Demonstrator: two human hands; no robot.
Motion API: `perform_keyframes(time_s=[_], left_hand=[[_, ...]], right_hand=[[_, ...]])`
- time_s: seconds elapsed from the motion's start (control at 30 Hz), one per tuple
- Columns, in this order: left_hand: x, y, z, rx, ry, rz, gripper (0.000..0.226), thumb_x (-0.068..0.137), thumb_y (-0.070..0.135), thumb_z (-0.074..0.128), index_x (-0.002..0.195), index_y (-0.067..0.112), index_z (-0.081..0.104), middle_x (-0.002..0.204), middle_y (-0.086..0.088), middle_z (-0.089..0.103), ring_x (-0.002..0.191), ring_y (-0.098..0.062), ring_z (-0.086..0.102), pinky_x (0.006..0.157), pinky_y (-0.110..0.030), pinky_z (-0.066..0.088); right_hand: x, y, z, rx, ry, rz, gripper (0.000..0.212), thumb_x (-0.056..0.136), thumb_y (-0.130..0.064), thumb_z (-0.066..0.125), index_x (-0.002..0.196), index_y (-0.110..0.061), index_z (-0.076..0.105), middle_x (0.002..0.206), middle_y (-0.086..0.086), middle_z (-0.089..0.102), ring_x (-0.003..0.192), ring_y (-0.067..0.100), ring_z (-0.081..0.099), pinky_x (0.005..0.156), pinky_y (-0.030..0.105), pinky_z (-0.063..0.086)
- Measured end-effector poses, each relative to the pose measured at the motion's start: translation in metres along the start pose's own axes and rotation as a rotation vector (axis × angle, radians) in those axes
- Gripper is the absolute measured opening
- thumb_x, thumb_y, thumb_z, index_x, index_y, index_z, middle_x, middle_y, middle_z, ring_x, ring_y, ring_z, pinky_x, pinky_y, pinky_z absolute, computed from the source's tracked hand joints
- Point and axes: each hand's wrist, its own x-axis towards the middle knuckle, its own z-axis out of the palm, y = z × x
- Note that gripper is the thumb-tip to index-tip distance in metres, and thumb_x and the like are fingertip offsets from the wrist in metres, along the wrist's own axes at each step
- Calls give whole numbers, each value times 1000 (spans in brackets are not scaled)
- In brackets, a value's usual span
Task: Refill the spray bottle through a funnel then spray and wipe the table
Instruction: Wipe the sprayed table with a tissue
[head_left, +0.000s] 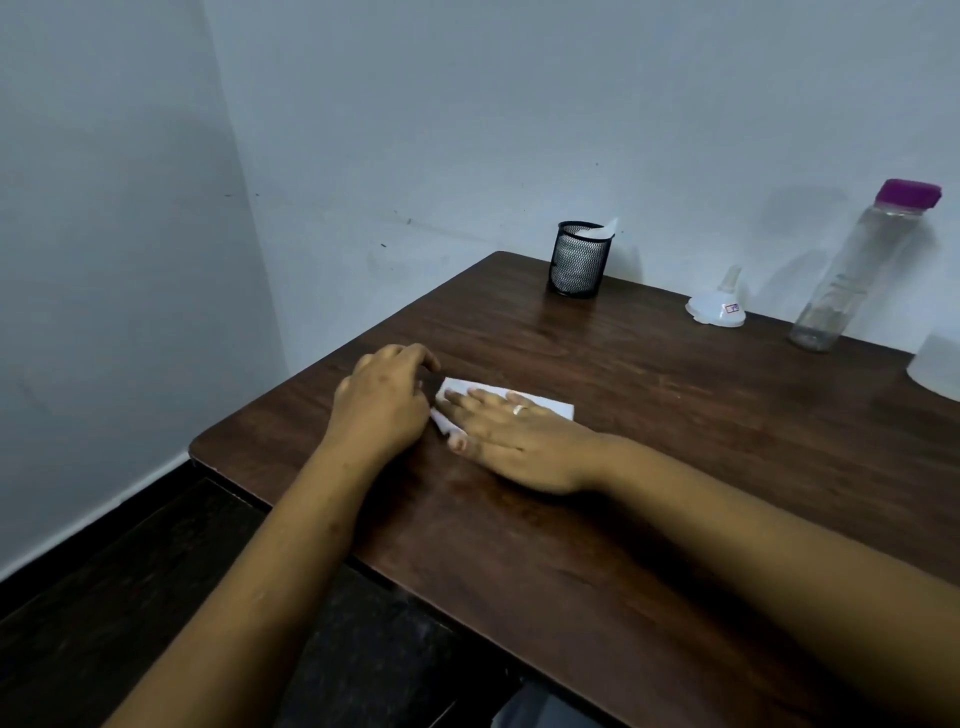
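Observation:
A folded white tissue lies on the dark wooden table near its left side. My right hand rests flat on the tissue with fingers spread, a ring on one finger. My left hand is curled at the tissue's left end, fingertips at its edge; whether it pinches the paper is hidden. A white funnel stands mouth-down at the back right. Beside it stands a clear bottle with a purple cap, nearly empty. No spray head is visible.
A black mesh pen holder with a white paper in it stands at the table's back edge. A pale translucent object is cut off at the right edge. Walls close in behind and to the left. The floor is dark.

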Motion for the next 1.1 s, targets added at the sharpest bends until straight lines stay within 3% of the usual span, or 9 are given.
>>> perform_keyframes(time_s=[0.13,0.27,0.4,0.6,0.73,0.87,0.97,1.0,1.1], left_hand=[[-1,-2,-4,-51,-34,-1,28,93,15,46,116,28,56,136,3,47,129,-22,37,101,-40,32],[-1,0,-6,-85,-41,-3,26,94,16,46,115,27,56,137,2,47,130,-22,35,103,-40,32],[-2,5,-6,-102,-10,-14,26,95,17,45,116,27,56,137,1,47,130,-21,36,102,-43,34],[-1,2,-5,-159,104,-24,24,91,15,46,109,23,60,123,1,56,121,-23,44,98,-40,38],[2,-2,-1,-207,80,-4,22,91,15,46,104,23,61,120,0,58,118,-23,48,99,-44,41],[3,-4,1,-207,52,-15,21,92,16,46,106,23,61,124,-1,56,121,-24,45,101,-45,39],[3,-3,1,-202,43,-21,21,93,15,45,106,25,60,126,0,54,123,-23,43,103,-44,37],[2,-2,1,-199,39,-21,22,94,16,45,107,25,59,127,0,53,123,-22,42,103,-43,37],[1,0,0,-187,39,-27,21,95,18,44,108,26,59,127,1,53,123,-21,42,101,-42,38]], right_hand=[[-22,32,-12,-16,-32,39,61,93,-52,8,151,-31,7,160,-11,-3,147,5,-6,121,34,-3],[5,75,-20,-44,37,266,60,97,-52,8,152,-27,9,161,-7,-2,147,8,-6,119,34,-1],[45,67,-24,32,43,402,65,97,-56,10,152,-24,4,161,-5,-5,148,16,-6,120,44,-1],[51,-7,-8,-18,25,97,58,100,-47,14,152,-24,3,162,-2,0,149,19,-1,120,43,2],[8,-26,3,-45,-30,-79,58,100,-49,13,152,-28,0,161,-4,-4,148,17,-5,117,43,-2],[-33,-7,-2,-27,-64,-45,54,99,-48,11,150,-33,1,160,-11,-6,146,5,-10,117,30,-8],[-28,25,-17,-16,-14,59,52,102,-39,13,151,-24,15,161,-6,6,147,8,1,113,19,-5],[-20,36,-21,-16,-1,112,52,102,-39,13,151,-21,17,160,-5,10,147,9,3,114,21,-3],[18,63,-25,-39,33,293,59,98,-53,8,149,-26,20,158,-9,12,148,14,5,119,45,8]])
